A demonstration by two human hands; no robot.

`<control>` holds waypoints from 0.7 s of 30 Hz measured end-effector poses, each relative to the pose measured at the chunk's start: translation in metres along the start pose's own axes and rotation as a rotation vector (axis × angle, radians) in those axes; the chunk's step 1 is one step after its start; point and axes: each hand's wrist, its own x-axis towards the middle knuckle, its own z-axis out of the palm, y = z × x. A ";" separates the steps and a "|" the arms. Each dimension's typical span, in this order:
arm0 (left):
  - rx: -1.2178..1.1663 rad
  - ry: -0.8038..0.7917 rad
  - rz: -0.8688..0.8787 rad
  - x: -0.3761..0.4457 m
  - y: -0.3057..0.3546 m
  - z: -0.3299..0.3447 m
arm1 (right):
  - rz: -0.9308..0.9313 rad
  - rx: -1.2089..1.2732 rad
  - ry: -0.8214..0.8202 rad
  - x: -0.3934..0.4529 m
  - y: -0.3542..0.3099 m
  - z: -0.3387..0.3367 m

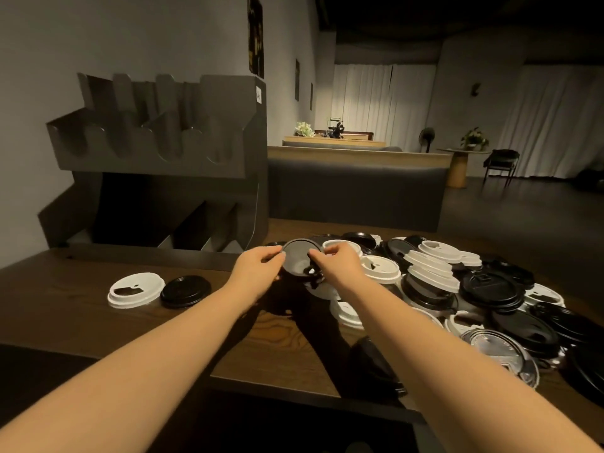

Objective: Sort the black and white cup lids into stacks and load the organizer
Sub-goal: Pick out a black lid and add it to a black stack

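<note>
Both hands [295, 264] outstretched, fingers pinching.

I am seeing a small white sticker [258, 94] on the organizer's [196, 152] side, and embossed lettering on some lids [490, 282]; I am reading neither.

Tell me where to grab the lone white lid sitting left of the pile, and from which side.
Pinch the white lid by its outer rim, coming from above on its near-left edge. It lies flat on the table, and the black lid crowds its right side, so the left rim is freest.
</note>
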 end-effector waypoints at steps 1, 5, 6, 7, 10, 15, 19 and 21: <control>0.030 0.022 -0.025 0.002 0.000 -0.003 | 0.056 0.057 -0.023 0.000 -0.004 0.011; 0.241 0.112 -0.062 0.010 -0.009 -0.026 | 0.232 0.226 -0.149 -0.004 -0.018 0.050; 0.261 0.130 -0.071 0.012 -0.015 -0.033 | 0.235 0.275 -0.202 -0.007 -0.020 0.059; 0.274 0.137 -0.081 0.014 -0.022 -0.038 | 0.232 0.326 -0.254 -0.011 -0.019 0.067; 0.295 0.095 -0.135 0.018 -0.043 -0.048 | 0.134 0.263 -0.315 -0.025 -0.016 0.083; 0.357 0.048 -0.179 0.025 -0.072 -0.047 | -0.144 -0.059 -0.276 -0.016 -0.010 0.104; 0.497 -0.013 -0.167 0.030 -0.080 -0.045 | -0.196 -0.295 -0.238 -0.005 -0.001 0.117; 0.569 -0.039 -0.157 0.031 -0.083 -0.044 | -0.234 -0.393 -0.210 -0.003 0.003 0.123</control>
